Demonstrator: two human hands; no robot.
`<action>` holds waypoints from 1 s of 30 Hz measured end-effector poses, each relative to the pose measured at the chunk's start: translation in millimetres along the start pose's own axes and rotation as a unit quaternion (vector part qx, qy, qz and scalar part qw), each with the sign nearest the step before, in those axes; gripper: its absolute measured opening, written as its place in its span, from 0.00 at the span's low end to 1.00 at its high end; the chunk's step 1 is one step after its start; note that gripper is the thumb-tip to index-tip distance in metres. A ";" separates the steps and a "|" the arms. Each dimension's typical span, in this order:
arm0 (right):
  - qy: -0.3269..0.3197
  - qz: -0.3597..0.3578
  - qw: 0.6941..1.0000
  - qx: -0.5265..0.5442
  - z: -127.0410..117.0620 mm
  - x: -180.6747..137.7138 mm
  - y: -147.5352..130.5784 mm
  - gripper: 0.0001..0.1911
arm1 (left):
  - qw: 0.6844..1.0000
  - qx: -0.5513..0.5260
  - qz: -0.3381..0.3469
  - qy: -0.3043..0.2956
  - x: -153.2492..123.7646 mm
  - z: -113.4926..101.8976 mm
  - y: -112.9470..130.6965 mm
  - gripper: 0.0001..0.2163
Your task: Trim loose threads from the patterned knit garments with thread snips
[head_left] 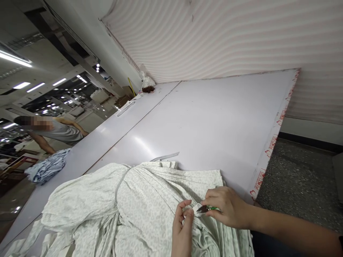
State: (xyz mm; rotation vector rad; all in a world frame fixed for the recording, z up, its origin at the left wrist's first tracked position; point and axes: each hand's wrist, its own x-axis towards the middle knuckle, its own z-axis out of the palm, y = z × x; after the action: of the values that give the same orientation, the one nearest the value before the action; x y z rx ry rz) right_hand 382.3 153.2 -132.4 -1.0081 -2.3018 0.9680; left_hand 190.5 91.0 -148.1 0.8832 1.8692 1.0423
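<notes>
A pale patterned garment (139,203) lies bunched on a white table (203,121) in front of me. My left hand (182,228) pinches a small white tag or fold of the fabric at the garment's edge. My right hand (227,207) is closed around small thread snips with a green handle (207,208). The snips' dark blades point left at the pinched bit, right between my two hands.
A thin fabric strip (164,157) lies on the table beyond the garment. A person (56,130) leans over a blue cloth pile (48,167) at the far left. A bag and a dark bundle (147,85) sit at the far table end. Grey floor (300,182) is to the right.
</notes>
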 end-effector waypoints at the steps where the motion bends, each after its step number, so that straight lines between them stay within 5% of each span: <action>1: 0.000 0.000 1.000 -0.001 1.3 0.5 -0.6 0.11 | 1.000 -0.009 -0.013 -0.013 0.6 -0.7 1.1 0.28; 7: 0.023 0.021 0.999 0.041 3.2 0.5 4.1 0.08 | 0.998 0.000 -0.016 -0.054 1.2 -7.4 13.9 0.25; 10: 0.034 0.079 0.992 0.090 -4.2 -5.3 16.9 0.07 | 0.982 0.160 0.089 -0.056 0.4 -21.9 12.3 0.16; 12: 0.041 0.128 0.986 0.095 -9.2 -9.5 26.7 0.07 | 0.913 0.334 0.235 -0.015 -1.5 -31.6 5.5 0.08; 15: 0.041 0.180 0.981 0.059 -11.3 -11.2 36.2 0.09 | 0.745 0.499 0.442 0.012 -6.6 -32.2 -6.4 0.11; 16: 0.034 0.190 0.980 0.041 -10.4 -10.2 37.1 0.10 | 0.706 0.524 0.476 -0.015 -8.4 -27.2 -8.4 0.13; 18: 0.017 0.201 0.979 0.012 -7.8 -6.9 36.0 0.11 | 0.679 0.558 0.469 -0.086 -10.6 -10.1 -6.7 0.12; 23: 0.047 0.174 0.982 0.050 -4.7 -5.5 27.2 0.12 | 0.802 0.501 0.304 -0.115 -3.3 47.4 16.1 0.05; 27: 0.081 0.164 0.981 0.072 -1.9 -12.1 23.3 0.08 | 0.874 0.344 0.339 -0.048 -1.9 67.0 14.7 0.09; 30: 0.083 0.179 0.980 0.039 4.5 -12.7 19.4 0.07 | 0.888 0.255 0.379 0.046 -10.6 60.7 1.4 0.07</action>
State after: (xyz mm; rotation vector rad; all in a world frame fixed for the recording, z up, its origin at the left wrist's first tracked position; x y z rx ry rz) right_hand 396.3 151.1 -151.2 -1.4435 -1.9685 1.0547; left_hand 248.9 102.6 -164.2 2.0188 1.9415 1.0355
